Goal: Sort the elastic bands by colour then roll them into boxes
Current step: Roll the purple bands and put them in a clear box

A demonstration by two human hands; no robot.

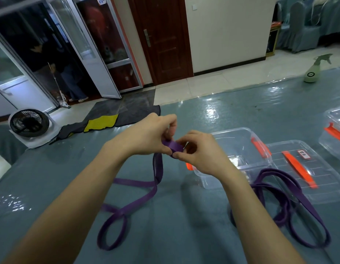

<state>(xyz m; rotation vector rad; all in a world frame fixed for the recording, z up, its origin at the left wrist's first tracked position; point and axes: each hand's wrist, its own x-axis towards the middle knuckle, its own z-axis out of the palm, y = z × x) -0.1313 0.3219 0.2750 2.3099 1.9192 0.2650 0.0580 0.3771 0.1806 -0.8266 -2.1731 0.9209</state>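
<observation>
**Q:** Fingers?

**A:** Curled, both sets. My left hand [152, 136] pinches the far side of a small coil [174, 146] wound at the end of the purple band. My right hand [201, 151] pinches its near edge. The coil is in the air between them, above the table [184, 235].

**Q:** The rest of it?

**A:** The tail [138, 201] hangs from the coil and lies in loose loops on the table, toward me.

**Q:** Step?

**A:** Rolling, and early, I judge: few turns made, most of the length loose. Next I need to feed the tail in turn by turn, edges flush and tension kept so the coil can't spring open. Then it goes into the clear box [239, 141] just past my right hand.

**Q:** Any writing?

**A:** There's a red-bordered label [304, 154] on the lid [327, 187] beside the box, with dark characters too small to read. The spray bottle [314, 70] at the far edge has a round mark, also unreadable.
</observation>
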